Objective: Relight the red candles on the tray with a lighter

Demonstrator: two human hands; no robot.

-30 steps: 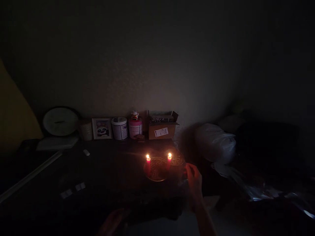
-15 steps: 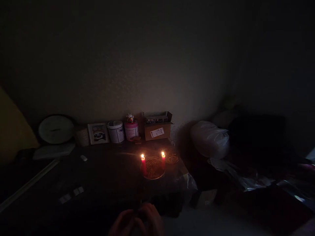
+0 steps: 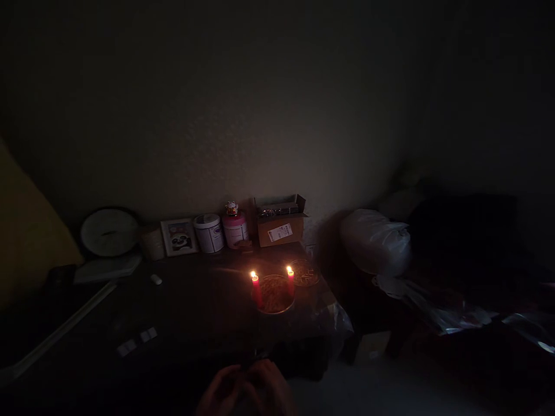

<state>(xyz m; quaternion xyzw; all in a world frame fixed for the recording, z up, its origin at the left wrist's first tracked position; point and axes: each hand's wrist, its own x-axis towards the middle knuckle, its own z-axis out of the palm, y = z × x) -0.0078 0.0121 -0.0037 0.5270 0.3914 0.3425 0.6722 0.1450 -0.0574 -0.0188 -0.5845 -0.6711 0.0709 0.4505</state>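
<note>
My left hand (image 3: 221, 388) and my right hand (image 3: 269, 386) are close together at the bottom of the view, in front of the dark table (image 3: 191, 312). Their fingers are bent and meet in the middle. Something small and dark may be between the fingertips, but deep shadow hides what it is. Beyond the hands, a round dish (image 3: 274, 300) of brownish bits lies on the table. A lit red candle (image 3: 257, 294) stands at its left side and another lit red candle (image 3: 290, 281) at its right. Behind it sits a second shallow dish (image 3: 306, 273) with thin sticks.
Along the wall stand an open cardboard box (image 3: 281, 230), a pink-lidded tin (image 3: 236, 232) with a figurine, a white tin (image 3: 208, 234), a panda picture frame (image 3: 179, 237) and a round white disc (image 3: 109, 232). A white plastic bag (image 3: 375, 242) lies at right.
The whole scene has shifted slightly to the right as the camera turned. My hands stay together with bent fingers. Both candles keep burning in place.
</note>
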